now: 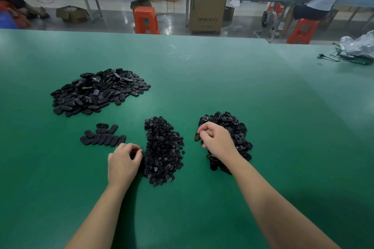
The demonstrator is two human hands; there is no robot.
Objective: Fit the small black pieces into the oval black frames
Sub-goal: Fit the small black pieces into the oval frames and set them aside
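Reaching into the right heap of oval frames [228, 135], the right hand [214, 141] curls its fingers around 1 frame [197, 136], long axis roughly upright. The left hand [123, 159], fingers curled, pinches at the small-piece pile's [164, 151] left edge; what it holds is unclear.

"OTOR" on cardboard box [207, 14]
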